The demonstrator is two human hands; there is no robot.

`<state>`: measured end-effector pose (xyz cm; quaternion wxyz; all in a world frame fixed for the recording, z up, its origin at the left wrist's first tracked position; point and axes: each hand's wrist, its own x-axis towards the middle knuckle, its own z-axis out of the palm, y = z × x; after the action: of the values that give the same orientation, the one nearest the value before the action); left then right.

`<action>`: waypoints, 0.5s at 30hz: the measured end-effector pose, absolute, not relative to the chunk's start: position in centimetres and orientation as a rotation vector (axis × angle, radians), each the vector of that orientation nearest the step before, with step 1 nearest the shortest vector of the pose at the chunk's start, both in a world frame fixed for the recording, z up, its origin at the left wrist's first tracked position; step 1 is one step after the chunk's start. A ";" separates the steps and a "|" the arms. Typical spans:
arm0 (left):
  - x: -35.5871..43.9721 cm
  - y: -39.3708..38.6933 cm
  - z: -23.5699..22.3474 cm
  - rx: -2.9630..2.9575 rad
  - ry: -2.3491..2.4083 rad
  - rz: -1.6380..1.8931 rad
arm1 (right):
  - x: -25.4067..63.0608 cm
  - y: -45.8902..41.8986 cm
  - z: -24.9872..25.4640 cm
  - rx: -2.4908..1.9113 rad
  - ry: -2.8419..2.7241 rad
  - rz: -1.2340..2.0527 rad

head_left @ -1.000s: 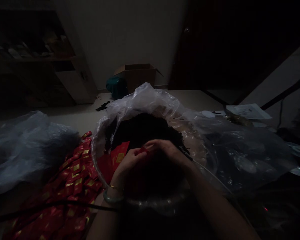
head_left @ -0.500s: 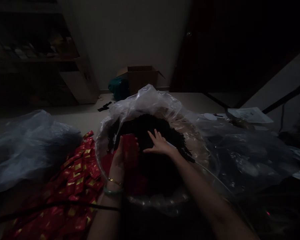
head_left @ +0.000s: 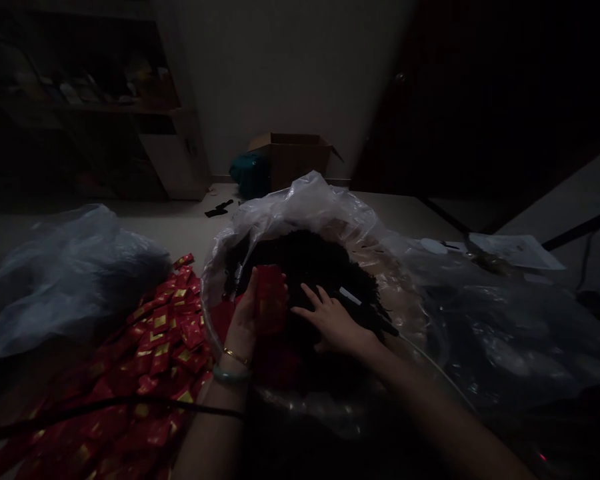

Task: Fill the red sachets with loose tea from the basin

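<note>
My left hand (head_left: 245,316) is wrapped round a red packet (head_left: 271,301), held upright over the left part of a round, plastic-lined container (head_left: 211,283). Dark loose material (head_left: 300,257), like dried leaves, is heaped inside it. Over the heap, to the right of the packet, my right hand (head_left: 333,323) hovers or rests with fingers spread, nothing in them; contact cannot be made out. Beside it lies a dark elongated tool (head_left: 373,319) with a pale strip and a cord. More red packets (head_left: 223,319) are partly hidden behind my left wrist.
A pile of small red and gold sachets (head_left: 165,333) spreads at the left, next to a translucent plastic bag (head_left: 70,273). More clear plastic (head_left: 505,333) lies at the right. An open cardboard box (head_left: 300,163) and a teal bag (head_left: 251,175) stand by the wall.
Both hands were together at a red packet; they have since parted. The left keeps the packet upright, while the right has opened and moved down over the dark heap. The view has shifted slightly.
</note>
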<state>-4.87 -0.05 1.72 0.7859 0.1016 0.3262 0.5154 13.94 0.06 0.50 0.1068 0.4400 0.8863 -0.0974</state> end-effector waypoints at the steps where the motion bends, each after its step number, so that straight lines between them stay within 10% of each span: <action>1: -4.7 -0.1 1.7 0.224 0.722 1.114 | 13.7 0.1 0.5 1.323 2.616 -0.288; 15: -3.6 -1.7 1.0 0.380 0.744 1.132 | 14.5 1.8 1.0 1.488 2.903 -0.559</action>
<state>-3.55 -1.65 0.98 0.7627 0.1748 0.3419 0.5204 14.49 1.80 0.98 -0.0840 0.4480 0.8740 -0.1684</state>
